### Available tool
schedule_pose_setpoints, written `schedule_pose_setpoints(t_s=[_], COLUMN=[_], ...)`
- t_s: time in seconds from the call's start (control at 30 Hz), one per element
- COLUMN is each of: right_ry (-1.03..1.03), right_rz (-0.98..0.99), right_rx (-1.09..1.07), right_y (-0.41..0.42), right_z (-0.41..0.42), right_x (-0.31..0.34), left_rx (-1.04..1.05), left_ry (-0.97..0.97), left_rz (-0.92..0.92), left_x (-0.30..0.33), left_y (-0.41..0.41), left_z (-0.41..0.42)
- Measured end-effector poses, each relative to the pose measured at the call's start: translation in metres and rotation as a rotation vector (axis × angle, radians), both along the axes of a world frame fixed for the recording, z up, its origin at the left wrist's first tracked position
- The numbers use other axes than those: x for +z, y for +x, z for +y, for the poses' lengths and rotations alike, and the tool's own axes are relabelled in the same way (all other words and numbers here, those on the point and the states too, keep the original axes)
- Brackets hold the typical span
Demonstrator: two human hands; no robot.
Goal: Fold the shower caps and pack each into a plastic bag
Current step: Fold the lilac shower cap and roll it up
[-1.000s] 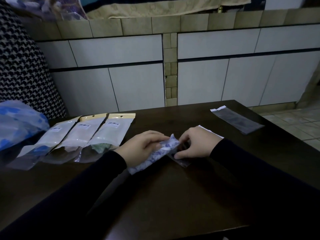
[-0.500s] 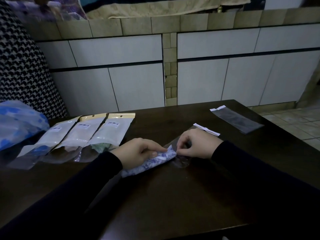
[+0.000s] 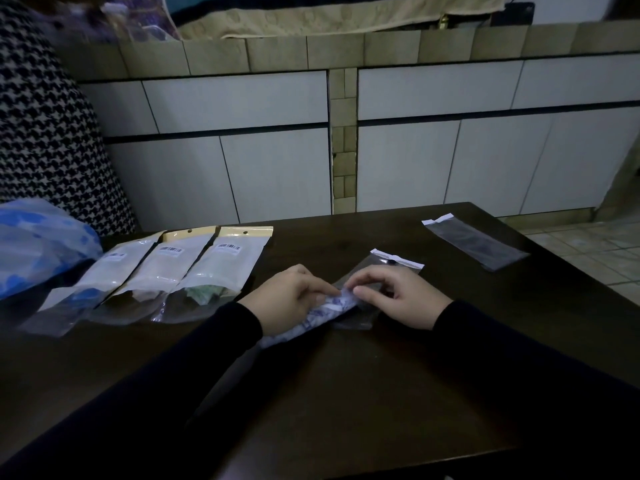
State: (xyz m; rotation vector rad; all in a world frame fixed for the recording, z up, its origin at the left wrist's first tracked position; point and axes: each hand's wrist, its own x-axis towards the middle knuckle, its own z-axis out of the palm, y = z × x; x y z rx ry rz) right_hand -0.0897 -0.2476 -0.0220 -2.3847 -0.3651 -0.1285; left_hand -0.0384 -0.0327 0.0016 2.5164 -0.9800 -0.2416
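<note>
Dim light falls on a dark wooden counter (image 3: 346, 393) set before a white-panelled, tile-topped cabinet wall (image 3: 242, 150). At its middle the left hand (image 3: 291, 297) grips a folded blue-and-white patterned shower cap (image 3: 311, 322), while the right hand (image 3: 394, 294) pinches the mouth of a clear plastic bag with a white adhesive strip (image 3: 396, 258). Compared with a second ago, the bag's strip end has swung up and away from the hands and the cap's tip has gone further under the film, so insertion looks well begun but not finished; most of the cap lies outside.

To the left, three packed pouches with yellow header cards (image 3: 194, 271) lie side by side, close to the left sleeve, and a crumpled blue plastic bundle (image 3: 38, 244) sits at the left edge. A spare clear bag (image 3: 474, 242) lies near the far right corner, close to the drop-off. Open counter lies in front of the hands toward the far edge.
</note>
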Motion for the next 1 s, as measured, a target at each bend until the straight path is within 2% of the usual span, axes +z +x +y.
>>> schedule_pose_setpoints(t_s=[0.2,0.37,0.53,0.73,0.8,0.87,1.0], right_ry=[-0.154,-0.27,-0.231,-0.176,-0.199,-0.212,-0.216], right_rz=[-0.032,-0.026,0.038,0.063,0.054,0.027,-0.009], right_rx=[0.082,0.096,0.12,0.081,0.062,0.036,-0.032], right_y=[0.002,0.003,0.002,0.003,0.004,0.005,0.006], right_z=[-0.004,-0.009,-0.011,-0.007,-0.008,-0.009,-0.009], right_x=[-0.004,-0.002,-0.004,-0.002,-0.003,-0.005,-0.012], left_rx=[0.001,0.153,0.258,0.336,0.311,0.275,0.241], left_ry=[-0.045,-0.108,-0.081,-0.222,-0.149,0.005,0.133], left_rz=[0.01,0.027,0.094,0.046,0.057,0.079,0.301], left_x=[0.0,-0.004,0.0,-0.012,-0.004,0.009,0.027], left_y=[0.003,0.002,0.0,-0.015,-0.013,-0.008,-0.003], left_z=[0.004,0.004,0.003,-0.015,-0.009,0.005,0.03])
